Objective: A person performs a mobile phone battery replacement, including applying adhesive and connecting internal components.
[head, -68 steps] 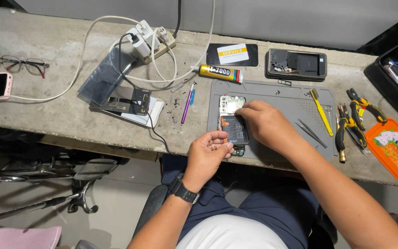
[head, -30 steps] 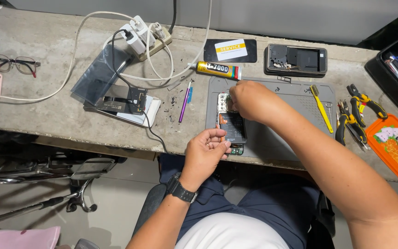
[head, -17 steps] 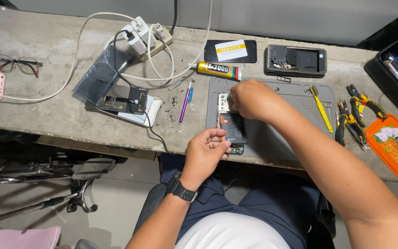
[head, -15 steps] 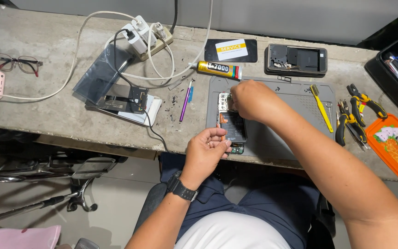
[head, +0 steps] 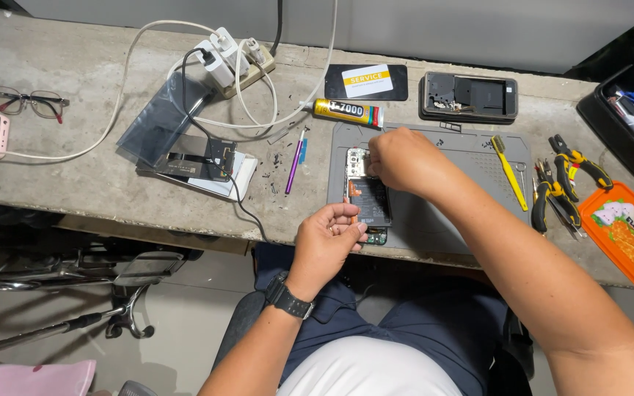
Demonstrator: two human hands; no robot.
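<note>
A phone repair bench: grey work mat, pliers, glue tube, opened phone.

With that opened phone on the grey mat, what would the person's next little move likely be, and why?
Probably lifting or freeing a small part at the phone's top end. The right hand is pinched over the upper edge of the opened phone, while the left hand steadies its lower end on the grey mat. What the fingertips grip is hidden, so this is only a guess.

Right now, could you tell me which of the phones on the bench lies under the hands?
The opened phone on the grey mat; the others lie apart, untouched.
</note>
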